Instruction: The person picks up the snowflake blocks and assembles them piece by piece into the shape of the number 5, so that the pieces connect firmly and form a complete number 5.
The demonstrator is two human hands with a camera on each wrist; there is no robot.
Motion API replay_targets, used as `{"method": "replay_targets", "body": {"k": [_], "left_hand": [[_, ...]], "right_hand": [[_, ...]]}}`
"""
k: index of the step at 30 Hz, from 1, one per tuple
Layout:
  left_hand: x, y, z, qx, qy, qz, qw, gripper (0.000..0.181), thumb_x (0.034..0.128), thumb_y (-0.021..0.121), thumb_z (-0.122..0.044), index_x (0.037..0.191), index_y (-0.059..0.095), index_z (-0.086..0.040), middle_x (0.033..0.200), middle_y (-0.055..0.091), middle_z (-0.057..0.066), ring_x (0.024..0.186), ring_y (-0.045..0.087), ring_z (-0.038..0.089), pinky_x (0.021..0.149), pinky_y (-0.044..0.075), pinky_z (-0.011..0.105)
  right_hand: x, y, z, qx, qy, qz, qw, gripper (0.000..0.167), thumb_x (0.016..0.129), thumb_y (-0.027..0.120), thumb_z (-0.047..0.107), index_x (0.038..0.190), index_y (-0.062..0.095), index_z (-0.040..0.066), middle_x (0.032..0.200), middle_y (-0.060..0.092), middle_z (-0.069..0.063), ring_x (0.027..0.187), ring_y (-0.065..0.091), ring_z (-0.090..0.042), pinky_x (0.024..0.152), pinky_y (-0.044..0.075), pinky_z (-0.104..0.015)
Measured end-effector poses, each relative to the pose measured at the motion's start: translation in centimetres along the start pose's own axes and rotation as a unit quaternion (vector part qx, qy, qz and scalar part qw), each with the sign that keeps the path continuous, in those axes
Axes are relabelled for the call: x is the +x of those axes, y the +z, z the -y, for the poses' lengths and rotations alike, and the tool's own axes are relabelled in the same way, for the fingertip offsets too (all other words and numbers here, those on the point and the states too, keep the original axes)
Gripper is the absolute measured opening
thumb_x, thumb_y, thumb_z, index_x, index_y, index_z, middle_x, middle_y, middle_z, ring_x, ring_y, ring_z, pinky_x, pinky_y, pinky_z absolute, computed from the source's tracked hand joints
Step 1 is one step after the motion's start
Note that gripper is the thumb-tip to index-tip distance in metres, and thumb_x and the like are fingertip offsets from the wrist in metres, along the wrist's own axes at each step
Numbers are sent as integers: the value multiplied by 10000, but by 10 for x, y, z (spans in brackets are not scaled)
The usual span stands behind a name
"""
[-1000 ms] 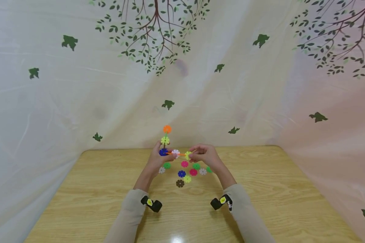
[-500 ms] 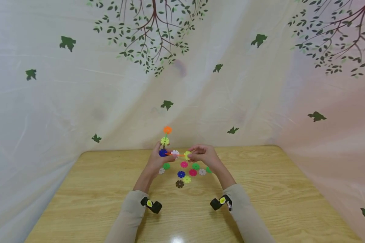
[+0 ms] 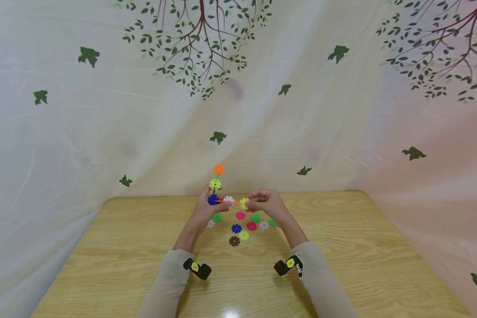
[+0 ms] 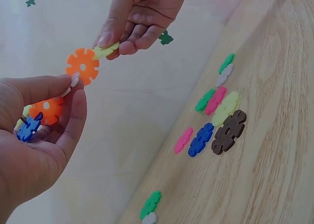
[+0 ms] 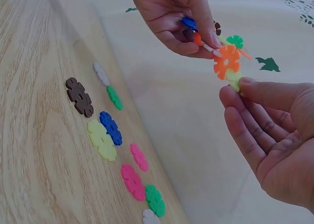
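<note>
Jointed chain (image 3: pixel 212 200), one, being held raised above the tabletop (image 3: pixel 365 238) between both hands, showing nine discs: three orange, two yellow, one each green, brown, blue and white. Left grip (image 3: pixel 204 209), one, pinching at the white disc (image 3: pixel 228 201); right grip (image 3: pixel 270 206), one, pinching the yellow end disc (image 5: pixel 232 79). Loose discs, ten, lying flat below: three green (image 3: pixel 255 218), two pale white (image 3: pixel 264 225), two pink (image 3: pixel 251 226), one blue (image 3: pixel 236 228), one yellow (image 3: pixel 244 235), one brown (image 3: pixel 234 241). The group is lying nearer the far edge, with surface extending widely to both sides and toward the person. All discs are showing thin, plastic-looking bodies with notched rims; several are showing centre holes. Tabletop showing pale wood grain, rounded far corners; cloth (image 3: pixel 151 106) hanging creased behind, printed with branches.
</note>
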State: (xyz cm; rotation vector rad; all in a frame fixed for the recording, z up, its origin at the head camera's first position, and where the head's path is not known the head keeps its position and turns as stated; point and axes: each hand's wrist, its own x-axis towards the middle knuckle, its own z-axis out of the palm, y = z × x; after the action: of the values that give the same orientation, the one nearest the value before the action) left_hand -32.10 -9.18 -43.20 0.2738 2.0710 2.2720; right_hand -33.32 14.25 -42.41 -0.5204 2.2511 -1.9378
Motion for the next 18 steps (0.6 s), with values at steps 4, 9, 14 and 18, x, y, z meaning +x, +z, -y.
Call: {"method": "replay_targets", "body": {"k": [4, 9, 14, 18], "left_hand": [[0, 0, 0, 16, 4, 15, 10000, 556, 904, 706, 66, 1370, 428, -54, 1085, 631, 127, 877, 707, 171, 843, 629, 365], [0, 2, 3, 54, 5, 87, 9999, 562, 906, 711, 57, 1381, 432, -50, 1057, 622, 116, 866, 704, 177, 894, 616, 431], [-1, 2, 3, 159, 7, 199, 9997, 583, 904, 723, 38, 1401, 432, -51, 1047, 608, 125, 853, 709, 179, 1001, 526, 613], [-2, 3, 3, 257, 22, 270, 9993, 600, 898, 741, 15, 1408, 431, -51, 1035, 609, 97, 847, 705, 171, 987, 550, 570]], "right_hand": [[0, 0, -1, 7, -11, 10, 10000, 224, 936, 704, 9, 1133, 681, -94, 862, 776, -27, 753, 750, -132, 833, 624, -482], [0, -3, -2, 76, -24, 56, 10000, 232, 930, 715, 12, 1125, 678, -108, 876, 777, -56, 754, 752, -141, 825, 629, -456], [0, -7, -2, 103, 87, 173, 9998, 254, 922, 723, 14, 1137, 675, -114, 848, 770, -2, 762, 753, -148, 841, 623, -484], [0, -11, -2, 92, 198, 287, 9993, 261, 922, 720, 16, 1148, 678, -108, 842, 771, 15, 765, 753, -156, 888, 594, -565]]}}
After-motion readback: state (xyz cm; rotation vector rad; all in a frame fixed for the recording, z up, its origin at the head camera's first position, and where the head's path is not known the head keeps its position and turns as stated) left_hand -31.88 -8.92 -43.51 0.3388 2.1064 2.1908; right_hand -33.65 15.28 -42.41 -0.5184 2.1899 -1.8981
